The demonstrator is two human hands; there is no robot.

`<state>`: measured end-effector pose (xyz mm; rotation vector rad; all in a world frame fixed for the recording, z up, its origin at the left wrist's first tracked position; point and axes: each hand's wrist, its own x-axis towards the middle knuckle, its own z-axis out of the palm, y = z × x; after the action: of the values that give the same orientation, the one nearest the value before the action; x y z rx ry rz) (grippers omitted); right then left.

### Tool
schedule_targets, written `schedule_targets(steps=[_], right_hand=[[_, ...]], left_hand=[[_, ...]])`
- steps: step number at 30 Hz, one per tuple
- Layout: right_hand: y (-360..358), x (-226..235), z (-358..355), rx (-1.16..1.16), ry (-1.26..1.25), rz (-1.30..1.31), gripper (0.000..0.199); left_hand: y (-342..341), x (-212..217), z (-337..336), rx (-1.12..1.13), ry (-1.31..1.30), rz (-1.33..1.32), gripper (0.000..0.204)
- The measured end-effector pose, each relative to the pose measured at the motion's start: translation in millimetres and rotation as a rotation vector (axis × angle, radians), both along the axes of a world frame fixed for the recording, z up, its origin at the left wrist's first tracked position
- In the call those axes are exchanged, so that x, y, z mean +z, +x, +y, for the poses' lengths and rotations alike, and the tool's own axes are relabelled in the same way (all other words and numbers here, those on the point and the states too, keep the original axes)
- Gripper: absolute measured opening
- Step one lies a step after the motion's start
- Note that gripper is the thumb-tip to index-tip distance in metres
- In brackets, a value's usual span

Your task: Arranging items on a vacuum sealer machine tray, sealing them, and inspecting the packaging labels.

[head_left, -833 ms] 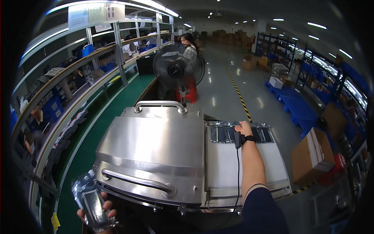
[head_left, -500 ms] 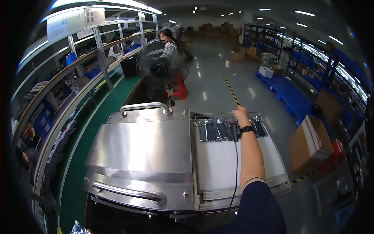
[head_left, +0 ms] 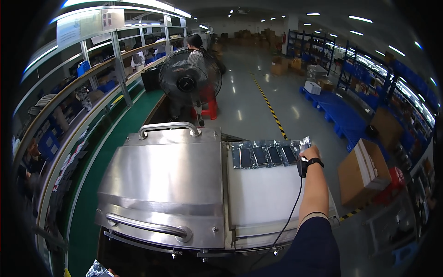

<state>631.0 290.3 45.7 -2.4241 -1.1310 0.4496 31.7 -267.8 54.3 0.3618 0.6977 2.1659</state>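
My right hand is closed round a black corded handheld tool whose exact kind I cannot make out. It is at the right end of a row of silver foil bags, each with a dark flat item showing inside. The row lies along the far edge of a white bed beside a stainless steel machine cover. A thin black cable hangs from the tool toward me. At the lower left edge, fingertips of my left hand show against another silver foil bag; most of that hand is cut off.
Metal handles stick out from the cover. Left is a green-topped bench with shelving. Ahead stand a black fan and a seated person. On the right are a cardboard box and blue pallets.
My right hand has moved right and toward me with the corded tool, uncovering more of the bag row. The person behind the fan has turned their head. The bag at lower left shows slightly more.
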Motion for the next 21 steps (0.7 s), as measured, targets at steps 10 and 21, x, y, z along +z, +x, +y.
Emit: schedule_targets(steps=[10,21], right_hand=[[-50,-20,32,0.085,0.024,-0.167,0.057],[-28,0,51,0.283,0.560,0.853,0.024]], left_hand=[[24,14,3,-0.016,0.142,-0.098,0.079],[21,3,-9,0.078,0.164,-0.171,0.077]])
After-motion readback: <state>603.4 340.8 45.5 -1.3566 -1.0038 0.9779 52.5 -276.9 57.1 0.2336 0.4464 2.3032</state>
